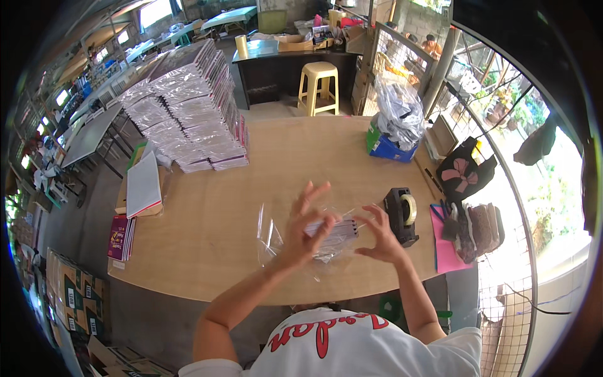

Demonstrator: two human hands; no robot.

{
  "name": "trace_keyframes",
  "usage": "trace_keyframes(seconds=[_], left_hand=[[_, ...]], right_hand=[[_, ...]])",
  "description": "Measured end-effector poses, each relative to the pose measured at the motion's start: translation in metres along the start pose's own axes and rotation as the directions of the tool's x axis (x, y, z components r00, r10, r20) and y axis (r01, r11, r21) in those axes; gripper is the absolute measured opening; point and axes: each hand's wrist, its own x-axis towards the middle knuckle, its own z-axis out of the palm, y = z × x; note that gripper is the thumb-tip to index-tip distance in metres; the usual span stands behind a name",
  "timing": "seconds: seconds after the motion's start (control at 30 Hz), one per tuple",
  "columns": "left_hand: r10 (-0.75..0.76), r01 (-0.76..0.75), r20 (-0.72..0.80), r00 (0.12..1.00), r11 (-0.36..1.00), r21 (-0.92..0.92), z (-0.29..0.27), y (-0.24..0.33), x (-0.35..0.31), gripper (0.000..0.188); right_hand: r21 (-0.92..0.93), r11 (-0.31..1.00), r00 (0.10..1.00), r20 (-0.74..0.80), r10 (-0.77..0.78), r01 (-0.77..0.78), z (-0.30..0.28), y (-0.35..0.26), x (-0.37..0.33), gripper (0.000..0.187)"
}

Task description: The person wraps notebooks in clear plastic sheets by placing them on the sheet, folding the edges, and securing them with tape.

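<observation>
A small stack of what look like spiral-bound notebooks (339,231) lies on the table in front of me, in clear plastic. Loose clear film (269,229) spreads out to its left. My left hand (306,223) is raised over the left part of the stack, its fingers apart, and it hides some of it. My right hand (382,237) hovers by the stack's right end, thumb and fingers apart and curved. Neither hand visibly grips anything. Just right of my right hand stands a black tape dispenser (402,227) with a roll of tape.
A tall pile of plastic-wrapped notebooks (195,116) rises at the far left. Nearer on the left edge are a white pad (144,185) and purple booklets (120,239). A blue-green box with plastic bags (397,135) stands far right. Pink paper (447,248) lies right of the dispenser.
</observation>
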Motion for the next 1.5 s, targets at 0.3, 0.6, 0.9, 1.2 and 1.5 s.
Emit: trace_keyframes(seconds=[0.3, 0.6, 0.9, 1.2, 1.5], left_hand=[[-0.439, 0.403, 0.074, 0.895, 0.729, -0.553, -0.028, -0.008, 0.041, 0.064], [-0.112, 0.097, 0.076, 0.991, 0.979, 0.177, -0.028, -0.006, -0.047, 0.089], [-0.168, 0.181, -0.089, 0.982, 0.970, 0.165, 0.012, -0.040, -0.050, 0.029], [-0.557, 0.544, -0.088, 0.826, 0.828, -0.135, 0.028, -0.045, -0.048, 0.027], [-0.712, 0.568, 0.095, 0.696, 0.464, -0.680, 0.038, -0.067, -0.046, 0.021]], right_hand=[[0.691, 0.712, 0.918, -0.354, 0.180, 0.127, -0.007, -0.057, 0.030, 0.041], [0.743, 0.617, 0.835, -0.493, 0.245, 0.258, 0.004, -0.067, 0.036, 0.018], [0.465, 0.876, 0.962, -0.153, 0.226, -0.132, 0.056, 0.012, 0.003, 0.033], [0.579, 0.770, 0.917, -0.091, 0.389, -0.270, 0.075, 0.039, 0.011, 0.040], [0.523, 0.827, 0.976, 0.166, 0.138, -0.205, 0.044, 0.026, 0.054, 0.071]])
